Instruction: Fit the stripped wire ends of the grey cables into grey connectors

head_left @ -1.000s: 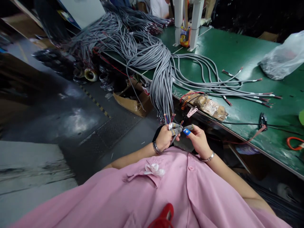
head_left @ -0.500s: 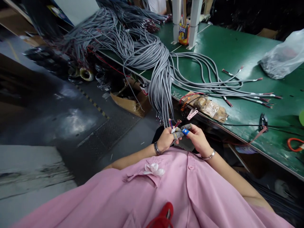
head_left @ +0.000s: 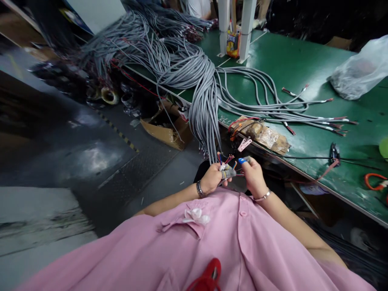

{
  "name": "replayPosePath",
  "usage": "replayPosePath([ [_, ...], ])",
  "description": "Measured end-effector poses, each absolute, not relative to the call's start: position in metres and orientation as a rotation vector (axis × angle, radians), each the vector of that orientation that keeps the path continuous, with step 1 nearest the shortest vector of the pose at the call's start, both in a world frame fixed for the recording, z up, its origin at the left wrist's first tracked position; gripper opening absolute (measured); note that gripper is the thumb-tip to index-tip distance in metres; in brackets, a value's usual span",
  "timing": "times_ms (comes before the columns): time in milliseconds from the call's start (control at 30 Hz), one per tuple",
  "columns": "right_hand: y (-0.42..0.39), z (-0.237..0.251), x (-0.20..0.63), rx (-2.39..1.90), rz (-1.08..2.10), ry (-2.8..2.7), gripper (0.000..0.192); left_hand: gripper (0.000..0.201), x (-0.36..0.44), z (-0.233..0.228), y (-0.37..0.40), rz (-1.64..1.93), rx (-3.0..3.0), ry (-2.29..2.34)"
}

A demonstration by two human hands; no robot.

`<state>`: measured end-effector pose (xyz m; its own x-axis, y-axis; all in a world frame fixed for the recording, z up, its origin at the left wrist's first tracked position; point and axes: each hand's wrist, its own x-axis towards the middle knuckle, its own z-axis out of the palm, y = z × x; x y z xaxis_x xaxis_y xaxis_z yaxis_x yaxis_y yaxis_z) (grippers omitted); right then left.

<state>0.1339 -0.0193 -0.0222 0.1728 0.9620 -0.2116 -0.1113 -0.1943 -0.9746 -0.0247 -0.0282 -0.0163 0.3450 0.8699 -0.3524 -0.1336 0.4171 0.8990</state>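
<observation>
The left hand [head_left: 213, 178] is closed around multicore cable ends [head_left: 222, 165], with thin coloured wires fanning out above its fingers in at least three tufts; the individual strands are too small to count. One grey finger cover [head_left: 228, 173] with a yellow band shows plainly on it. The right hand [head_left: 254, 178] is half curled just beside it, thumb and forefinger bent close together, and whether a wire is pinched there I cannot tell; one blue thumb cover [head_left: 242, 161] caps its thumb. Each wrist wears one band, a dark-linked bracelet [head_left: 199, 188] on the left and a silver bracelet [head_left: 263, 196] on the right. Just past the hands, a thick bundle of grey cables [head_left: 203, 81], too many to count, droops over the edge of the green table [head_left: 303, 60]. Near that edge are one pink clothespin [head_left: 244, 144] and one tape-wrapped block [head_left: 268, 135]. Farther out stand two white posts [head_left: 247, 32] with one snack packet [head_left: 233, 44] between them, and one clear plastic bag [head_left: 360, 68] lies far right
</observation>
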Motion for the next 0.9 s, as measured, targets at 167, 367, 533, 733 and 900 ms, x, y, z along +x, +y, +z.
replayPosePath([
  [167,-0.023,-0.021,0.146,-1.174,1.569,-0.623,0.033,0.034,-0.027,-0.016,-0.028,0.858,0.850,1.020],
  [367,-0.032,-0.001,0.136,-1.073,1.725,-1.045,0.031,0.035,-0.027,-0.021,-0.029,0.839,0.888,1.013],
  [533,-0.028,-0.001,0.130,-1.076,1.647,-1.095,0.024,0.036,-0.027,-0.020,-0.029,0.809,0.930,1.032],
  [733,-0.029,-0.018,0.129,-1.199,1.475,-1.029,0.025,0.035,-0.026,-0.015,-0.027,0.853,0.912,1.065],
  [900,-0.028,-0.023,0.129,-1.223,1.456,-0.989,0.023,0.032,-0.026,-0.018,-0.026,0.900,0.871,1.072],
])
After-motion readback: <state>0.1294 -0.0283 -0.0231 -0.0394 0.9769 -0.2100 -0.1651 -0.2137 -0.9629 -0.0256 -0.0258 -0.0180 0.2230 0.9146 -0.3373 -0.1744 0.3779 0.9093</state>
